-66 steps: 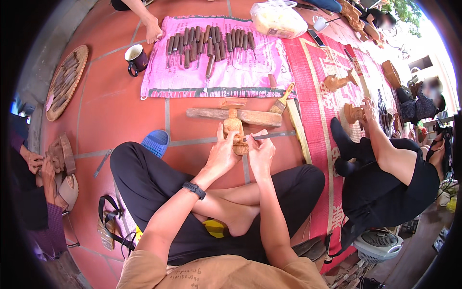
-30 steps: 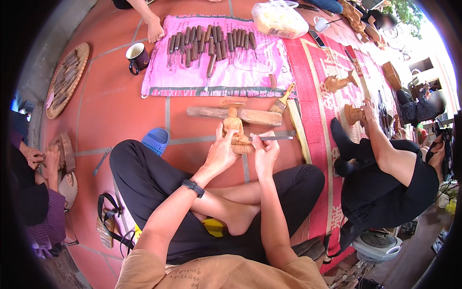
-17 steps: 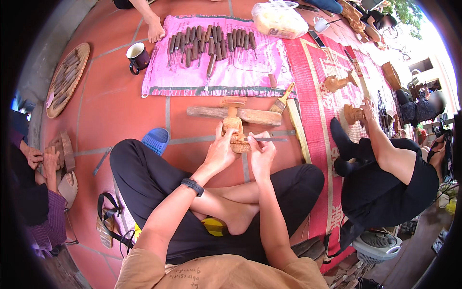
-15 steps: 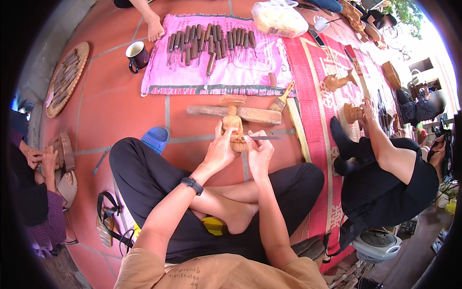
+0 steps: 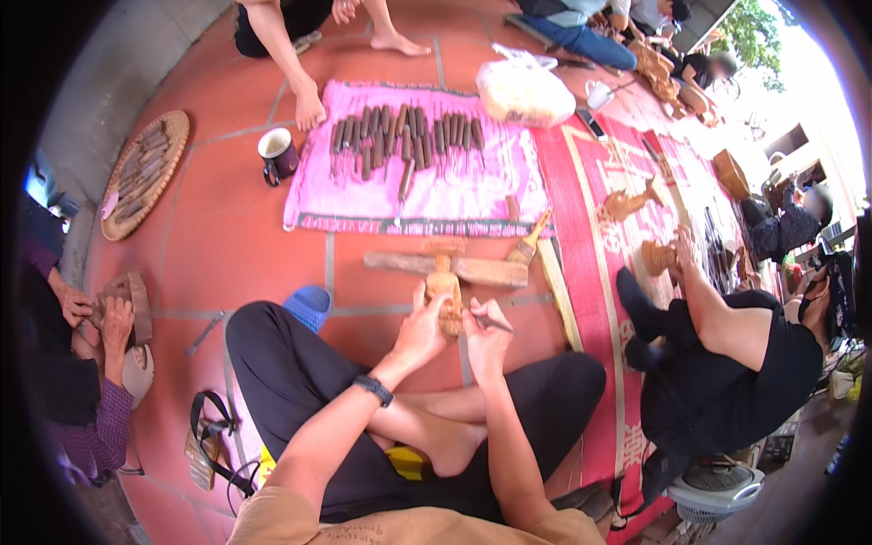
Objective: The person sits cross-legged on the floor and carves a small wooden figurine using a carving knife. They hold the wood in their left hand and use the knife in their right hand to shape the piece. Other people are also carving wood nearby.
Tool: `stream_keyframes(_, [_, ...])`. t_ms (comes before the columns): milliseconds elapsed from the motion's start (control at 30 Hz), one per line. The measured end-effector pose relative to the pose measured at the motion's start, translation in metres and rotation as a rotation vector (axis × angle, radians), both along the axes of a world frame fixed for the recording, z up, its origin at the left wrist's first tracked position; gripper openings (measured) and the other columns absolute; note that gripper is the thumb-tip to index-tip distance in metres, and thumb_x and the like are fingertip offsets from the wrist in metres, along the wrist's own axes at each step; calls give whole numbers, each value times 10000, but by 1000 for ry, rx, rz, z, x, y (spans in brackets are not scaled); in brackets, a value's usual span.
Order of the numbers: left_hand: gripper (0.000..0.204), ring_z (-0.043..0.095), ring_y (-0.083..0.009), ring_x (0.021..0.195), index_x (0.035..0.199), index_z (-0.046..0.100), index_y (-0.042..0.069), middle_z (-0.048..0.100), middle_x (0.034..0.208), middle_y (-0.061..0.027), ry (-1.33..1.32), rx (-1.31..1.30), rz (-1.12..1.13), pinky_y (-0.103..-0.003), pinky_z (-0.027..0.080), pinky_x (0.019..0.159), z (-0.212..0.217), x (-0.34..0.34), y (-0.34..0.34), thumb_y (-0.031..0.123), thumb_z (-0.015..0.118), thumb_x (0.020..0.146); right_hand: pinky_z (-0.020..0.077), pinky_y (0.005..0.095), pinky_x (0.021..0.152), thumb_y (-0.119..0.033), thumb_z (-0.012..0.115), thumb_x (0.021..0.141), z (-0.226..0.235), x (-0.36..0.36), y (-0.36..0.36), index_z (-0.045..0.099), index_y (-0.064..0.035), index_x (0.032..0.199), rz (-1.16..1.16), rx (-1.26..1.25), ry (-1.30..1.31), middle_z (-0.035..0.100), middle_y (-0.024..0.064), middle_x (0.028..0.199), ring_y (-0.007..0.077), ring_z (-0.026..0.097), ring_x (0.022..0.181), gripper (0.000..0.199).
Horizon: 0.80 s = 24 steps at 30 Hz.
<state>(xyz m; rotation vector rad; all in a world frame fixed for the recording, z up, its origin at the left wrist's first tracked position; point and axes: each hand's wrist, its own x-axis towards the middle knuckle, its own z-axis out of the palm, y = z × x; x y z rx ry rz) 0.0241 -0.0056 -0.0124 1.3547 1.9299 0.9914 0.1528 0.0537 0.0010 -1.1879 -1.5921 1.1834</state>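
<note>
A small seated figure carved from light wood stands upright in front of my crossed legs, its base between my hands. My left hand is closed around its lower left side, the thumb across its front. At the right of the base, my right hand pinches a slim dark carving chisel, its outer end sticking out to the right. The working tip is too small to make out. Just behind the figure lies a rough wooden block.
A pink sheet bears several wooden-handled chisels. Around it are a dark mug, a brush and a plastic bag. A round basket lies at left. Co-workers sit on both sides, one with a hand on a carving.
The whole view has tilted, so things sit lower in it. The chisel's outer end, level before, now slants down to the right. My left hand keeps its hold on the figure.
</note>
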Motion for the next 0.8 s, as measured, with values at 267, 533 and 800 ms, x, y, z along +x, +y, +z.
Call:
stream_keyframes(267, [823, 481, -486, 1309, 1377, 555, 183, 201, 1553, -344, -11, -89, -15, -481, 491, 1041, 17, 0, 4, 200, 909, 634, 518, 291, 775, 34, 708, 833, 12, 2, 7, 529, 12, 789, -8, -92, -115, 661, 98, 840, 172, 684, 1066, 186])
stream_keyframes(533, [812, 561, -492, 1209, 1377, 540, 208, 177, 1575, -328, 6, -154, -11, -500, 501, 1012, 16, 1, 4, 272, 889, 647, 525, 293, 773, 64, 702, 820, 0, 7, 15, 529, -7, 763, -94, -158, 212, 608, 46, 777, 158, 700, 910, 196])
stream_keyframes(800, [821, 538, -450, 1266, 1374, 560, 187, 197, 1576, -302, -42, -144, 8, -466, 493, 1041, 13, 2, 5, 254, 912, 635, 521, 266, 768, 67, 686, 847, -2, 12, 18, 538, -13, 728, -57, -173, 198, 589, 30, 730, 107, 635, 812, 206])
